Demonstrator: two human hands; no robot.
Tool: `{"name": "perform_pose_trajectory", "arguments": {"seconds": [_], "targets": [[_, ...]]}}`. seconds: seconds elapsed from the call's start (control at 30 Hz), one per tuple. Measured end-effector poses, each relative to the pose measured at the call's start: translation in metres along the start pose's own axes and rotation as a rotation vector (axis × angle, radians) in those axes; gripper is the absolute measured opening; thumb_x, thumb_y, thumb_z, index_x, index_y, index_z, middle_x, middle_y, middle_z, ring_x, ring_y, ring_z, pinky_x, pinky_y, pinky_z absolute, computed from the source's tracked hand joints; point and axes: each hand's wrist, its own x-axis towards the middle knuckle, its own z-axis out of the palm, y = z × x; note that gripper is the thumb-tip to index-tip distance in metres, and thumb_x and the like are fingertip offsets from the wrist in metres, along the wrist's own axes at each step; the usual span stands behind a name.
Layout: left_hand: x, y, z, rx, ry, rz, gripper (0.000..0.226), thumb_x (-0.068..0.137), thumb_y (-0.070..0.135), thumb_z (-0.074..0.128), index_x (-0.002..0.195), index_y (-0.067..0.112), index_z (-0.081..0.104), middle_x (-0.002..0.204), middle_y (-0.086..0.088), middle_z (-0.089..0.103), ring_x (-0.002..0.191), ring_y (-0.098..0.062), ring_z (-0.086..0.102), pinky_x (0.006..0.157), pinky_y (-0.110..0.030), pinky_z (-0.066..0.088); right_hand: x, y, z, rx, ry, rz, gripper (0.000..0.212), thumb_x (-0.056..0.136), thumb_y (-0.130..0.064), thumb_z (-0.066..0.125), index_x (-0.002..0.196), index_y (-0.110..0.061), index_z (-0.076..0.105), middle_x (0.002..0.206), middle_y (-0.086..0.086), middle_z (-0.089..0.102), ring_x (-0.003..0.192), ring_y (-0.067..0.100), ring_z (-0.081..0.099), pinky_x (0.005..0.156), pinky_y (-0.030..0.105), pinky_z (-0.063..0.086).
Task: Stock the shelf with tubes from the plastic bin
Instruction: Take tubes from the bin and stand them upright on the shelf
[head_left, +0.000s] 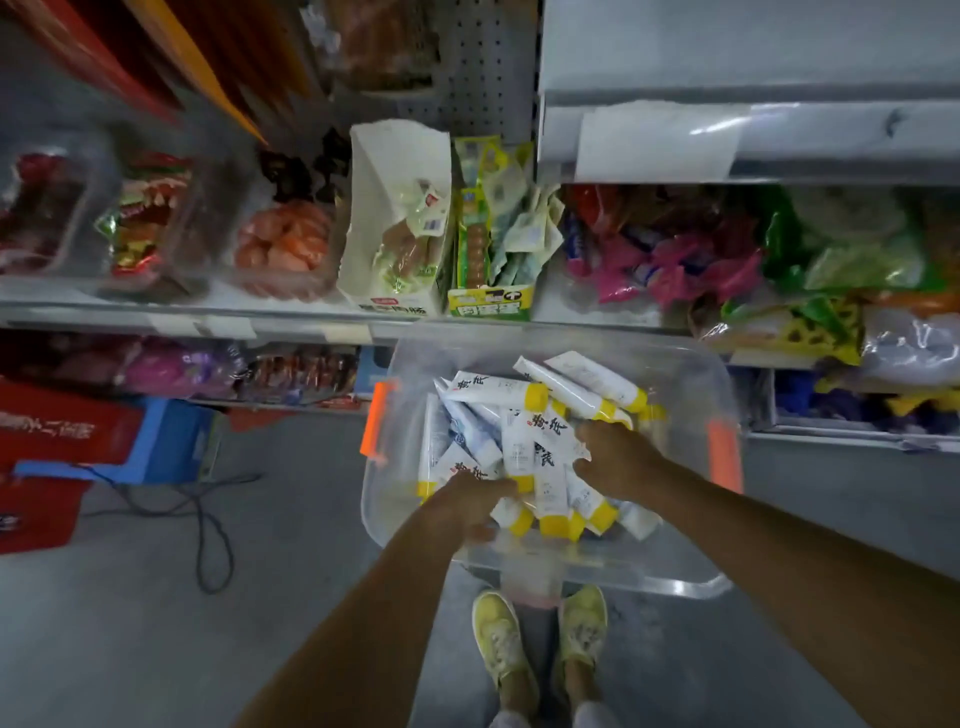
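Observation:
A clear plastic bin with orange latches stands in front of the shelves, above my feet. Several white tubes with yellow caps lie heaped inside it. Both my hands reach down into the heap. My left hand curls its fingers over tubes at the near left of the pile. My right hand grips white tubes near the middle, its fingers partly hidden among them. The shelf at the upper right is bare grey metal with a blank label strip.
Shelves ahead hold snack packs, a white sausage carton and a green-yellow box. Pink and green bags fill the right shelf. Red and blue cartons and a black cable lie on the grey floor at left.

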Motion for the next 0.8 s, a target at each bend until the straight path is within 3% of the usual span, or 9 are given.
{"name": "perform_pose_trajectory", "arguments": {"seconds": [0.1,0.23,0.37,0.43,0.5,0.53,0.63,0.7,0.8], "targets": [[0.035,-0.010,0.017,-0.241,0.056,-0.062,0.015,0.090,0.014,0.064,0.101,0.003,0.062,0.093,-0.014,0.060,0.083,-0.025,0.058,0.084,-0.037,0.048,0.022,0.005,0.020,0.007,0.012,0.046,0.043,0.090,-0.020,0.057,0.128,-0.003,0.045,0.124,0.013,0.058,0.115,0.029,0.056,0.084,0.031,0.046],[0.069,-0.016,0.034,-0.471,0.148,-0.203,0.012,0.092,0.017,0.061,0.089,0.005,0.059,0.095,-0.014,0.062,0.092,-0.029,0.062,0.087,-0.035,0.048,0.046,0.009,0.044,-0.032,0.008,0.110,0.061,0.088,-0.019,0.061,0.139,0.000,0.032,0.133,0.016,0.049,0.120,0.032,0.052,0.088,0.039,0.049],[0.104,-0.030,0.038,-0.372,0.191,-0.195,0.044,0.095,0.014,0.056,0.136,0.005,0.046,0.138,-0.010,0.049,0.116,-0.026,0.051,0.096,-0.026,0.043,0.054,0.002,0.057,-0.284,0.132,0.085,0.055,0.089,-0.012,0.055,0.137,-0.002,0.031,0.133,0.015,0.046,0.120,0.029,0.051,0.081,0.039,0.051],[0.095,-0.024,0.040,-0.519,0.160,-0.220,0.030,0.097,0.015,0.053,0.121,-0.003,0.056,0.115,-0.015,0.057,0.101,-0.024,0.048,0.101,-0.039,0.044,0.056,-0.001,0.058,-0.357,0.176,0.079,0.050,0.089,-0.010,0.053,0.135,-0.002,0.034,0.131,0.013,0.049,0.116,0.028,0.054,0.077,0.038,0.052],[0.081,-0.018,0.041,-0.507,0.174,-0.250,0.016,0.094,0.015,0.060,0.083,0.004,0.056,0.084,-0.011,0.056,0.092,-0.026,0.052,0.097,-0.042,0.046,0.057,-0.002,0.058,-0.367,0.164,0.099,0.053,0.087,-0.017,0.059,0.133,-0.004,0.035,0.129,0.012,0.051,0.114,0.026,0.056,0.077,0.037,0.052],[0.075,-0.017,0.040,-0.523,0.165,-0.239,0.020,0.092,0.015,0.063,0.079,0.005,0.052,0.080,-0.010,0.054,0.089,-0.028,0.054,0.094,-0.043,0.048,0.056,-0.003,0.057,-0.336,0.143,0.108,0.057,0.085,-0.024,0.063,0.132,-0.005,0.036,0.128,0.011,0.052,0.114,0.026,0.056,0.078,0.036,0.051],[0.070,-0.015,0.039,-0.424,0.101,-0.174,0.020,0.088,0.012,0.066,0.104,0.005,0.055,0.098,-0.013,0.060,0.097,-0.031,0.060,0.073,-0.036,0.056,0.048,-0.004,0.048,-0.187,0.082,0.131,0.069,0.077,-0.049,0.069,0.129,-0.011,0.044,0.126,0.007,0.055,0.115,0.025,0.056,0.084,0.035,0.049],[0.055,-0.014,0.036,-0.501,0.078,-0.142,0.019,0.091,0.012,0.061,0.108,0.006,0.055,0.110,-0.021,0.062,0.104,-0.040,0.062,0.065,-0.046,0.056,0.036,-0.003,0.042,0.007,0.055,0.185,0.064,0.073,-0.059,0.068,0.118,-0.016,0.055,0.118,0.004,0.062,0.110,0.025,0.059,0.087,0.034,0.050],[0.024,-0.009,0.031,-0.490,0.087,-0.025,0.012,0.093,0.016,0.056,0.103,0.010,0.057,0.115,-0.022,0.063,0.103,-0.040,0.063,0.054,-0.041,0.054,0.015,-0.004,0.030,0.354,0.010,0.234,0.054,0.071,-0.053,0.071,0.113,-0.021,0.059,0.110,0.000,0.065,0.102,0.022,0.062,0.085,0.036,0.052]]}}
